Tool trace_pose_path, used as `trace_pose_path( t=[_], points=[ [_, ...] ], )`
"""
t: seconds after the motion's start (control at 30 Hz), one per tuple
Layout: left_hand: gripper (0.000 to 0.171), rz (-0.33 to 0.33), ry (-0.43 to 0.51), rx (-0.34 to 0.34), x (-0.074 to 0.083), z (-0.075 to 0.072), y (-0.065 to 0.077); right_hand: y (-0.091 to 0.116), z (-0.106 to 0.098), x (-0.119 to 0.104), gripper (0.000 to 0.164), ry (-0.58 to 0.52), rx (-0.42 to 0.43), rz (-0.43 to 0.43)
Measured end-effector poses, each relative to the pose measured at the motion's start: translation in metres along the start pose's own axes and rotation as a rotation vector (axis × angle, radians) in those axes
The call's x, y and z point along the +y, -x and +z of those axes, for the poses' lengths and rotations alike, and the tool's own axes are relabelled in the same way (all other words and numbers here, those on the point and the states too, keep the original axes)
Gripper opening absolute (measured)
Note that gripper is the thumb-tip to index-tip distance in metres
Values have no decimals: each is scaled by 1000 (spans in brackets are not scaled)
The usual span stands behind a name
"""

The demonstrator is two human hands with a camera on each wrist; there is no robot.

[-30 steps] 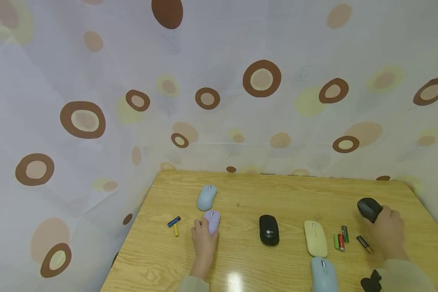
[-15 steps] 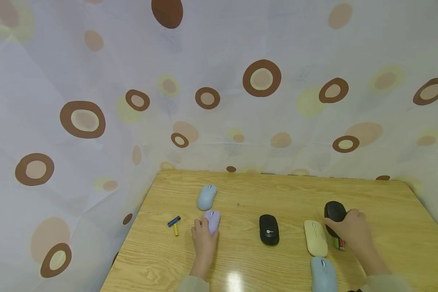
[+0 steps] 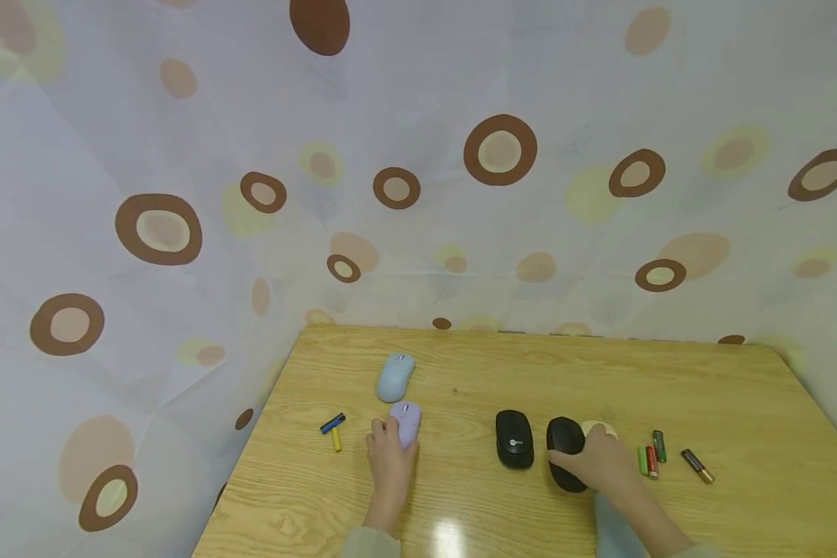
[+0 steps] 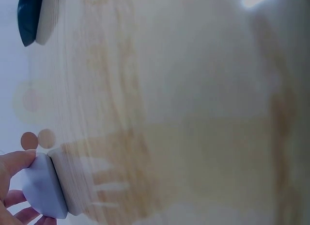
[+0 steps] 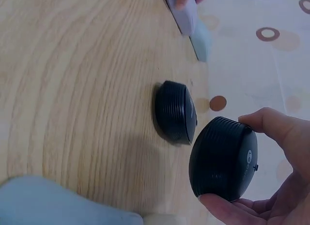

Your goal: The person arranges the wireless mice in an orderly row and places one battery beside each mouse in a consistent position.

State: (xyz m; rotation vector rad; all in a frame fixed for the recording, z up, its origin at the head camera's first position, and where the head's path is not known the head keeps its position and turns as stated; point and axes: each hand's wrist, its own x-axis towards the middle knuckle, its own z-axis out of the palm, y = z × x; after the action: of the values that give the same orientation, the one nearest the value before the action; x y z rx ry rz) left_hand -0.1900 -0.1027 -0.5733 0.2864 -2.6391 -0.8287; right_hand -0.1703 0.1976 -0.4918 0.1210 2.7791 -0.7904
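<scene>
On the left of the head view, my left hand [image 3: 388, 465] holds a purple computer mouse [image 3: 408, 422] on the table. Thumb and fingers grip its sides in the left wrist view. My right hand [image 3: 608, 463] pinches a black computer mouse [image 3: 563, 440] by its two sides; in the right wrist view it hangs above the tabletop, its shadow below. Just left of it lies a second black mouse [image 3: 514, 438]. Partly hidden behind the right hand and forearm are a yellow mouse [image 3: 601, 427] and a light blue mouse [image 3: 612, 527].
Another light blue mouse [image 3: 395, 377] lies beyond the purple one. Blue [image 3: 332, 422] and yellow [image 3: 336, 440] batteries sit at left. Several more lie at right, including a red battery [image 3: 652, 463] and a black-and-gold one [image 3: 697, 466]. A patterned curtain [image 3: 460, 232] borders the wooden table.
My right hand has carried the black mouse leftward from the right side, past the batteries and over the yellow mouse, to beside the other black mouse. My left hand has stayed put.
</scene>
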Motion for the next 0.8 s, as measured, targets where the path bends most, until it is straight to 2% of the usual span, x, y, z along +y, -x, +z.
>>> trace_pose_path(
  t=[0.13, 0.43, 0.63, 0.8],
  points=[
    [39, 3, 5, 5, 1, -1, 1, 7, 15, -13, 92, -28, -25, 5],
    [38, 2, 7, 3, 1, -1, 1, 16, 55, -28, 90, -23, -57, 0],
    [38, 0, 4, -6, 1, -1, 1, 19, 71, -33, 102, 10, -107, 30],
    [38, 4, 5, -8, 1, -1, 1, 20, 79, -33, 99, 17, -112, 52]
  ],
)
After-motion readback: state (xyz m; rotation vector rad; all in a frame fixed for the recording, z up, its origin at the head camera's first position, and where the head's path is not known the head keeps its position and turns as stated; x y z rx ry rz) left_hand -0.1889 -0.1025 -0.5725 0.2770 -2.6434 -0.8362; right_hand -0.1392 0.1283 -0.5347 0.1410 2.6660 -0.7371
